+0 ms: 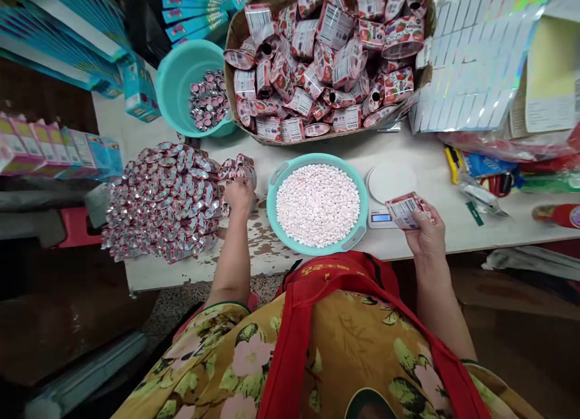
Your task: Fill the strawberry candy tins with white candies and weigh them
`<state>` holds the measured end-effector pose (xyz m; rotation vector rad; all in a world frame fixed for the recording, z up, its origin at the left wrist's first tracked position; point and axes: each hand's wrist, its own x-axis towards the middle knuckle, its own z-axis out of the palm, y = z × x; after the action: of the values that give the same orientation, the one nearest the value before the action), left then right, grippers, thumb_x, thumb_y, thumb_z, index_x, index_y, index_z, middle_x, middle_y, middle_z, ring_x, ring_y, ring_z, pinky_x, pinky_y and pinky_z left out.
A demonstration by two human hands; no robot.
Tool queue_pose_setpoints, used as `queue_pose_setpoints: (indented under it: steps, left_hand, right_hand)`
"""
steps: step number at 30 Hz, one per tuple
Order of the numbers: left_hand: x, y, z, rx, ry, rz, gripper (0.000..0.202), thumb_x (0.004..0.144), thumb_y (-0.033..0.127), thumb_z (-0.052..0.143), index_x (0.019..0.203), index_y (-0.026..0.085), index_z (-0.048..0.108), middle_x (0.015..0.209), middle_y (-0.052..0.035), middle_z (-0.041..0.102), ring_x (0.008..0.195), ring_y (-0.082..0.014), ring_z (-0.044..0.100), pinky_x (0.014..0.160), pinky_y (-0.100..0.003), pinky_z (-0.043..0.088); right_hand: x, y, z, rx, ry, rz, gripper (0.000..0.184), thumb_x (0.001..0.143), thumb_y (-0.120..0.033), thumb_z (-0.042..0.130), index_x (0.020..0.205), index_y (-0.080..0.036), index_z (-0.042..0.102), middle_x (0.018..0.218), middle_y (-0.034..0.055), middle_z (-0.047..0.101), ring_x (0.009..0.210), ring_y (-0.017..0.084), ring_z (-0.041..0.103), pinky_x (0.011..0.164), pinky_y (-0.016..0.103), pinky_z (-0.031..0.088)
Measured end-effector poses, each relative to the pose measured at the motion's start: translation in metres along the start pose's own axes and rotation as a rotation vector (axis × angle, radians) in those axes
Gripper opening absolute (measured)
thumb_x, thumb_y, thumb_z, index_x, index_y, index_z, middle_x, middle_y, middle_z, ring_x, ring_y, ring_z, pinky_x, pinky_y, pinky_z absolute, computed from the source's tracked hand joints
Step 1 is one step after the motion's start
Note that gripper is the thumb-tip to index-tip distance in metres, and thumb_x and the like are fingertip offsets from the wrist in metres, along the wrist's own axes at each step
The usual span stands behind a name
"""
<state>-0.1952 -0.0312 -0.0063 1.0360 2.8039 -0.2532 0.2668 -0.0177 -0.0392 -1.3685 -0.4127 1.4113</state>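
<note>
My right hand (423, 228) is closed on a small red-and-white strawberry-print container (405, 211), held just in front of a white digital scale (387, 192). My left hand (239, 192) rests at the right end of a large pile of filled red-and-silver containers (165, 201), its fingers curled around one of them (242, 168). Between my hands stands a teal tray (274, 192) full of small white-pink candies (317, 204).
A cardboard box (233, 32) of empty strawberry containers stands at the back centre. A teal basin (174, 83) with small lids is left of it. Blue cartons (136, 89) lie far left; holographic sheets (471, 56) and bags at right.
</note>
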Motion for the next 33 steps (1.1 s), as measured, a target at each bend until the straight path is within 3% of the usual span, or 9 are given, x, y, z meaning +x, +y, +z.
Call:
queue_pose_setpoints:
  steps: [3, 6, 9, 12, 14, 20, 25, 29, 33]
  left_hand:
    - [0.006, -0.001, 0.021, -0.020, -0.122, -0.038, 0.036, 0.096, 0.036, 0.050, 0.113, 0.013, 0.072, 0.110, -0.0248, 0.072, 0.103, -0.0337, 0.066, 0.080, -0.038, 0.044]
    - [-0.008, 0.007, 0.022, -0.112, 0.004, -0.016, 0.043, 0.101, 0.043, 0.043, 0.122, 0.014, 0.067, 0.105, -0.0207, 0.073, 0.097, -0.0311, 0.066, 0.081, -0.038, 0.045]
    - [-0.037, 0.028, 0.029, -0.238, 0.025, 0.239, 0.046, 0.105, 0.042, 0.033, 0.117, 0.015, 0.068, 0.104, -0.0155, 0.072, 0.091, -0.0256, 0.064, 0.083, -0.036, 0.047]
    - [-0.065, 0.060, 0.049, -0.297, -0.081, 0.589, 0.038, 0.103, 0.038, 0.043, 0.120, 0.016, 0.068, 0.124, -0.0150, 0.066, 0.114, -0.0279, 0.059, 0.100, -0.040, 0.044]
    - [-0.079, 0.083, 0.062, -0.318, -0.115, 0.665, 0.040, 0.101, 0.041, 0.048, 0.127, 0.016, 0.065, 0.134, -0.0162, 0.061, 0.126, -0.0302, 0.052, 0.109, -0.043, 0.039]
    - [-0.101, 0.130, 0.066, -0.464, -0.322, 0.615, 0.050, 0.094, 0.058, 0.054, 0.119, 0.017, 0.068, 0.121, -0.0157, 0.064, 0.115, -0.0313, 0.058, 0.100, -0.042, 0.045]
    - [-0.106, 0.133, 0.065, -0.904, -0.395, 0.400, 0.026, 0.083, 0.045, 0.070, 0.081, 0.018, 0.067, 0.084, -0.0057, 0.067, 0.085, -0.0224, 0.062, 0.085, -0.034, 0.047]
    - [-0.117, 0.128, 0.040, -1.487, -0.587, 0.107, 0.032, 0.075, 0.045, 0.076, 0.071, 0.019, 0.057, 0.061, 0.0034, 0.054, 0.054, -0.0116, 0.049, 0.059, -0.025, 0.043]
    - [-0.139, 0.127, 0.001, -1.814, -0.632, 0.048, 0.034, 0.076, 0.046, 0.075, 0.078, 0.021, 0.054, 0.065, 0.0034, 0.055, 0.051, -0.0092, 0.050, 0.054, -0.023, 0.043]
  right_hand:
    - [-0.005, -0.003, 0.014, -0.091, -0.033, 0.008, 0.053, 0.053, -0.028, 0.091, 0.102, -0.021, 0.071, 0.103, 0.0041, 0.077, 0.086, 0.018, 0.073, 0.079, 0.036, 0.062]
    - [-0.013, -0.004, 0.023, -0.170, -0.065, 0.035, 0.051, 0.051, -0.028, 0.092, 0.098, -0.022, 0.073, 0.098, 0.0026, 0.077, 0.080, 0.017, 0.072, 0.073, 0.032, 0.061]
    - [-0.021, 0.000, 0.035, -0.264, -0.134, 0.057, 0.050, 0.049, -0.030, 0.093, 0.095, -0.022, 0.073, 0.093, 0.0020, 0.077, 0.078, 0.018, 0.071, 0.071, 0.031, 0.060]
    - [-0.029, 0.008, 0.052, -0.370, -0.237, 0.046, 0.052, 0.052, -0.033, 0.093, 0.099, -0.022, 0.073, 0.097, 0.0025, 0.078, 0.083, 0.019, 0.071, 0.077, 0.034, 0.059]
    - [-0.033, 0.013, 0.064, -0.422, -0.284, 0.046, 0.053, 0.054, -0.036, 0.092, 0.101, -0.022, 0.072, 0.096, 0.0022, 0.077, 0.084, 0.019, 0.071, 0.079, 0.034, 0.059]
    - [-0.039, 0.018, 0.093, -0.555, -0.300, 0.002, 0.056, 0.053, -0.043, 0.090, 0.100, -0.020, 0.071, 0.094, 0.0023, 0.076, 0.083, 0.018, 0.069, 0.084, 0.035, 0.057]
    - [-0.044, 0.017, 0.102, -0.778, -0.366, -0.157, 0.047, 0.064, -0.043, 0.084, 0.103, -0.020, 0.070, 0.102, 0.0044, 0.074, 0.091, 0.021, 0.069, 0.090, 0.038, 0.055]
    - [-0.051, 0.020, 0.108, -0.945, -0.501, -0.290, 0.035, 0.072, -0.035, 0.077, 0.104, -0.022, 0.069, 0.104, 0.0056, 0.072, 0.096, 0.024, 0.067, 0.091, 0.040, 0.053]
    - [-0.060, 0.026, 0.124, -1.103, -0.616, -0.345, 0.029, 0.075, -0.028, 0.072, 0.103, -0.022, 0.067, 0.103, 0.0071, 0.071, 0.097, 0.026, 0.066, 0.089, 0.040, 0.051]
